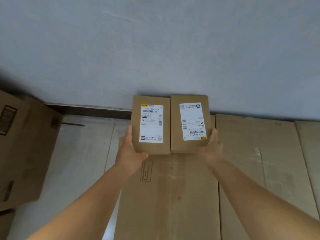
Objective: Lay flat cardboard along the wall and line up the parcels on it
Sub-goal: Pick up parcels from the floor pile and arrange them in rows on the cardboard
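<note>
Gripping two small brown cardboard parcels side by side, the left hand [129, 149] curls round the left parcel [150, 124] and the right hand [212, 146] round the right parcel [190, 123], above flat cardboard sheets [251, 153] against the grey wall [155, 49].

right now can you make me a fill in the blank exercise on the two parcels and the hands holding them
1. The left hand grips the left parcel, and the right hand grips the ____ parcel.
2. The two parcels sit ____ by side, their long edges touching.
3. Each parcel carries a white shipping ____ on its top face.
4. Under the parcels lies flattened cardboard, at the foot of the grey ____.

Missing words: right; side; label; wall
</note>
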